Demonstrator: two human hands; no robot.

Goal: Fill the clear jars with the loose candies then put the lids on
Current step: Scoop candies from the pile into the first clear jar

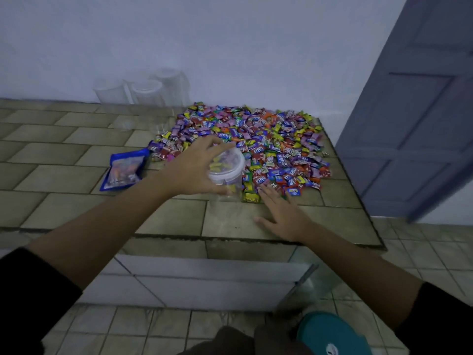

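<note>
A wide heap of loose wrapped candies point(256, 144) in many colours covers the right part of the tiled counter point(64, 175). At the heap's near left edge stands a clear jar point(227, 172) with a few candies inside. My left hand point(197, 167) is wrapped around the jar's rim from the left. My right hand point(281, 213) lies flat on the counter, fingers spread, fingertips touching the nearest candies. Three empty clear jars point(146, 90) stand against the back wall. No lids can be made out.
A blue candy bag point(125, 169) lies flat to the left of the heap. A grey-blue door point(414, 124) stands open at the right, past the counter's edge. Tiled floor and a teal shoe point(330, 334) show below the counter front.
</note>
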